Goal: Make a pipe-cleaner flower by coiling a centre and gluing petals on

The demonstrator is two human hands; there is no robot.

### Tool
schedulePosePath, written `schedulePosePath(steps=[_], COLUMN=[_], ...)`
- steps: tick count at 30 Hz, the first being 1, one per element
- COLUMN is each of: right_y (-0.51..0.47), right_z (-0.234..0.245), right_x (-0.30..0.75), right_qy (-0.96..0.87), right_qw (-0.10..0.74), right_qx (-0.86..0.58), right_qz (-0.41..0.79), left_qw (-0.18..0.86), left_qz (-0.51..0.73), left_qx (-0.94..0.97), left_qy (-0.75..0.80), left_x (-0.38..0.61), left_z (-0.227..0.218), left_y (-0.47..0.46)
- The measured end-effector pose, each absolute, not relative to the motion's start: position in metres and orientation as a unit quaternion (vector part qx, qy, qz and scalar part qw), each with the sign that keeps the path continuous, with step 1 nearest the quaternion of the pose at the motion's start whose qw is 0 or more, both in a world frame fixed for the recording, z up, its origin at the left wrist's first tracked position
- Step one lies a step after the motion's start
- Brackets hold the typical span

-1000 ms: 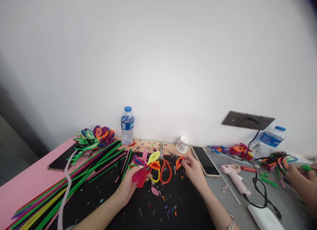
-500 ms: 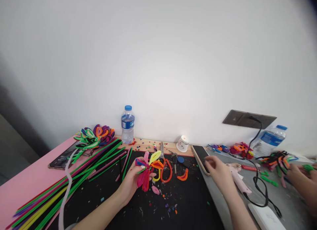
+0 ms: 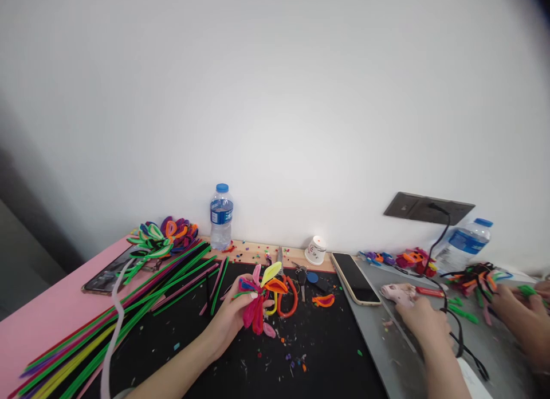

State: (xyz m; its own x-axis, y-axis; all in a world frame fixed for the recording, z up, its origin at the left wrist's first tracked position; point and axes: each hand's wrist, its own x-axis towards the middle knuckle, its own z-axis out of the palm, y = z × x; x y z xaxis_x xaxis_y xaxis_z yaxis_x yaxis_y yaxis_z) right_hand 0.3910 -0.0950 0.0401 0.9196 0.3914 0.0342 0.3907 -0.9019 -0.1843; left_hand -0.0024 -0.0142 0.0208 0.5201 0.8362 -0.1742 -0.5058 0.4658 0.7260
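Observation:
My left hand (image 3: 232, 313) is closed on a flower of bent pipe cleaners (image 3: 258, 296), with pink, yellow, orange and blue petals, held over the black mat (image 3: 326, 353). Just beyond it are orange-handled scissors (image 3: 289, 301), and a pale pink petal (image 3: 269, 330) shows below. An orange and red petal (image 3: 323, 300) lies apart, to the right. Over on the grey surface, my right hand (image 3: 425, 327) has its fingers closed around a pale pink glue gun (image 3: 397, 293); the hand hides the handle.
Pipe cleaners (image 3: 124, 313) lie across the left side, near finished flowers (image 3: 167, 236). A water bottle (image 3: 222, 218), paper cup (image 3: 315, 250), keys (image 3: 301, 277) and phone (image 3: 356, 279) line the back. Black cable (image 3: 459, 330) runs beside my right hand. Another person's hands (image 3: 518, 313) work at far right.
My right hand has moved right and down from beside the phone to the glue gun and closed around it. The phone now shows fully. My left hand still holds the flower.

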Motion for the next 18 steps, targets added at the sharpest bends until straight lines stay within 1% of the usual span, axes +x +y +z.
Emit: schedulePosePath(steps=[5,7,9,12,14,16,18], right_y=[-0.095,-0.096,-0.096,-0.091,-0.086,-0.08,-0.075], right_z=[0.033,0.034,0.038,0.042,0.042,0.041,0.039], right_x=[0.402,0.402,0.399,0.385,0.37,0.352,0.33], right_qy=[-0.218,-0.229,-0.25,-0.288,-0.319,-0.369,-0.434], right_qw=[0.092,0.1,0.126,0.205,0.285,0.379,0.445], right_qx=[-0.97,-0.967,-0.96,-0.935,-0.902,-0.848,-0.781], right_qz=[0.054,0.051,0.024,-0.041,-0.058,-0.025,0.057], left_qw=[0.823,0.83,0.84,0.848,0.842,0.833,0.825], left_qz=[0.41,0.412,0.408,0.4,0.403,0.407,0.411], left_qx=[0.293,0.279,0.26,0.248,0.26,0.275,0.283], left_qy=[0.261,0.252,0.244,0.242,0.247,0.255,0.265], left_x=[-0.001,-0.001,-0.002,-0.003,-0.003,-0.002,-0.002], left_z=[0.024,0.022,0.019,0.015,0.015,0.016,0.017], left_y=[-0.016,-0.016,-0.015,-0.014,-0.013,-0.014,-0.015])
